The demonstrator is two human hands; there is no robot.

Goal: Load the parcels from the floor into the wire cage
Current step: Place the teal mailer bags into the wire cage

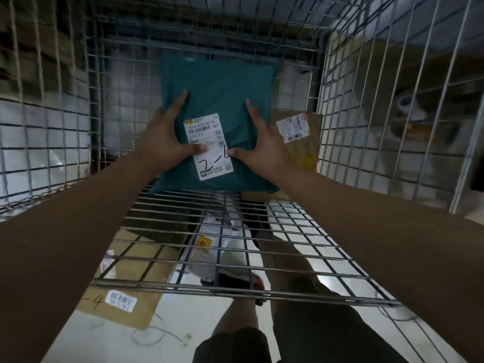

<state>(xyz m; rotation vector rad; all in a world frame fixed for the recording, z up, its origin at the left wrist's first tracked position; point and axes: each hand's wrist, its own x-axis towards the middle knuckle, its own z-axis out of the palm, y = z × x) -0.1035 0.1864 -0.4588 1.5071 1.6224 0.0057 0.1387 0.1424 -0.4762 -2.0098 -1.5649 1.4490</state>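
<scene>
Parcel depot (wire cage (366, 142), labelled parcels (220, 95)).

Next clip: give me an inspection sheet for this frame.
Surface: pale glossy floor.
Job's things: teal parcel held in the cage; brown parcel at its right, partly hidden; box and white bag on the floor.
Clutter: nothing seen.
Grippers: left hand and right hand grip the teal parcel's sides, thumbs on top.
Cables: thin cord looped on the floor.
Surroundings: blurred shelving left of the cage.
</scene>
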